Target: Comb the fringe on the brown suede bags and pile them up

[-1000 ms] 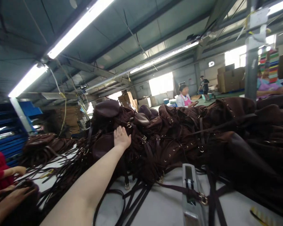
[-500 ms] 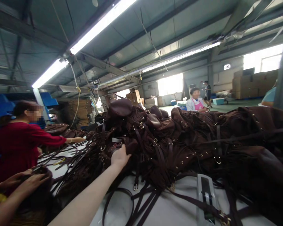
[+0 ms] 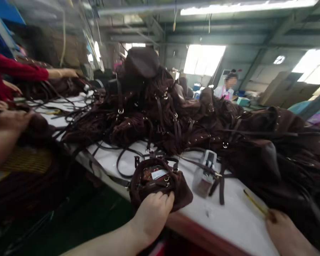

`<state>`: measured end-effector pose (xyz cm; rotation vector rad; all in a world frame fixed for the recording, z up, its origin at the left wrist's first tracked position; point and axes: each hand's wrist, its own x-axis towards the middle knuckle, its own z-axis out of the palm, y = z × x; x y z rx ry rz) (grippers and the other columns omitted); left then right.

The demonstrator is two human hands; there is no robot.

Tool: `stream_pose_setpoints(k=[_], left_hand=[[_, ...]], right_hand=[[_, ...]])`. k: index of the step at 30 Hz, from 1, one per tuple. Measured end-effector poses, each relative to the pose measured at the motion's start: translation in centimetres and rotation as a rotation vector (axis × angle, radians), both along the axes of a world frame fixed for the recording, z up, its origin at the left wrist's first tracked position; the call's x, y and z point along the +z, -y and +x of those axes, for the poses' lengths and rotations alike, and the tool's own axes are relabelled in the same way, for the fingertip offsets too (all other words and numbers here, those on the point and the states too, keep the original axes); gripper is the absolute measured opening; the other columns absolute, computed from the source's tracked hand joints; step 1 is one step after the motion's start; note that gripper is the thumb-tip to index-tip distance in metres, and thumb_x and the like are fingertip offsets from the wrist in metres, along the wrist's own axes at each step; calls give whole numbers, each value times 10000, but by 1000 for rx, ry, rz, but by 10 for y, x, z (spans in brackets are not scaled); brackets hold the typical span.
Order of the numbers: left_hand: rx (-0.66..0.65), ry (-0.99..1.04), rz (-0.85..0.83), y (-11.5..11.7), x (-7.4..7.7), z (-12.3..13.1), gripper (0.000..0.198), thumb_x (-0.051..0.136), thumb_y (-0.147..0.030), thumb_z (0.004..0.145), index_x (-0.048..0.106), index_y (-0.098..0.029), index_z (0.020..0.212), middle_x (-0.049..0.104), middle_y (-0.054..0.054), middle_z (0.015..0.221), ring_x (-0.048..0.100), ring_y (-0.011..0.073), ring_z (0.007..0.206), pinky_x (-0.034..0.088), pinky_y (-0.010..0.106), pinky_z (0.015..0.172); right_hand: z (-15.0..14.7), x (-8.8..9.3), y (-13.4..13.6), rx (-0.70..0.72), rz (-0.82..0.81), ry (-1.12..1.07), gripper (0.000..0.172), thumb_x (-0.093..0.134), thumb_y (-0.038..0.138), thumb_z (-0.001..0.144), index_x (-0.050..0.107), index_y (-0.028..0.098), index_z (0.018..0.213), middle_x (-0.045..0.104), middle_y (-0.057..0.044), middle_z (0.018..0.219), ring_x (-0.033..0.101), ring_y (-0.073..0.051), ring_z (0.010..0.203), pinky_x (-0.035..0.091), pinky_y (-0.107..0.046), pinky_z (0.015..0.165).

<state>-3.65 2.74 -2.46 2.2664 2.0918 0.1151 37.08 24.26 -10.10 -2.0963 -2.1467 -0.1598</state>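
- Sprawling across most of the white table (image 3: 237, 217), a heap of brown bags (image 3: 176, 117) is stacked loosely, with its straps trailing out toward the near edge. It looks like stock dumped in bulk, not sorted.
- Bare tabletop shows only along the near edge, which is likely why the single items lie there.
- One brown bag (image 3: 160, 186) sits apart from the heap at that near edge, its mouth facing up and a paper tag (image 3: 159, 174) showing inside. It is probably there so it can be handled close to the body.
- A red sleeve (image 3: 18, 71) of another person reaches over the far left end of the heap, and other hands rest on dark material at the left border.
- The left hand (image 3: 152, 217) is closed on the brown bag, fingers curled over its near lip where it overhangs the table edge. This grip pins the soft suede against the edge.
- A grey device (image 3: 204, 173) stands just beside the bag with straps draped across it.
- The right hand (image 3: 285, 231) lies on the table at the lower right, its fingertips touching the end of a yellow stick (image 3: 254, 203). Blur hides whether it pinches the stick or only rests there.
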Motion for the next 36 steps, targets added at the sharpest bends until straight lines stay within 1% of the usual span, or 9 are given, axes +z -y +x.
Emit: stream_pose_setpoints(k=[3,8,11,13,16,19,25,30,36], left_hand=[[-130,76,7,25,-11,24,404,407,-160,905,452,-129,1306,664,119,986,615,252,908,506,385,761],[-216,115,-67,55,-35,38,402,414,-176,909,464,-143,1306,659,121,1033,607,254,924,500,397,774],[-200,123,-117,69,-45,38,427,481,-198,887,474,-155,1312,658,122,1069,601,253,953,499,392,812],[-189,131,-133,77,-47,39,448,524,-217,871,481,-155,1313,655,123,1098,597,252,972,497,387,842],[-203,122,-113,85,-50,43,451,537,-241,871,491,-136,1307,665,124,1076,606,252,941,510,391,829],[-255,114,-13,93,-54,49,431,530,-218,869,503,-129,1290,677,119,1023,617,244,892,528,386,777],[-418,170,133,107,-62,58,380,532,-211,860,531,-93,1221,691,102,884,637,243,785,546,384,680],[-272,543,133,110,-54,50,473,513,-468,851,535,-138,1190,632,149,1090,607,272,983,512,417,851],[108,757,141,102,-45,57,635,695,-444,700,503,-133,1220,528,167,1243,493,328,1176,401,487,1008]], right_hand=[[-4,8,7,-52,-77,102,443,308,331,916,557,217,1264,575,-158,1216,651,-287,867,500,-426,709],[-16,42,22,13,-143,187,407,325,241,892,611,126,1159,615,-177,1134,618,-289,920,452,-389,793],[-33,68,59,50,38,120,415,306,230,903,576,102,1191,605,-193,1141,539,-326,1064,388,-431,912],[-54,76,95,126,115,-115,413,344,259,901,540,118,1235,622,-169,1119,556,-292,1030,401,-402,909],[-97,64,153,247,-194,-658,416,375,425,916,596,160,1148,681,-99,995,615,-229,892,469,-352,830],[-135,36,198,296,-546,-1071,447,496,516,854,652,142,1041,700,-83,923,629,-226,900,494,-346,824],[-160,4,237,187,-967,-1673,479,790,346,615,661,144,1030,709,-70,970,645,-240,913,506,-349,829],[-148,17,241,153,-1005,-1809,466,780,222,593,665,145,1038,709,-78,1000,657,-240,908,511,-361,835],[-149,28,246,440,-901,-1660,378,746,290,697,666,159,1042,692,-72,1013,630,-240,967,489,-394,896]])
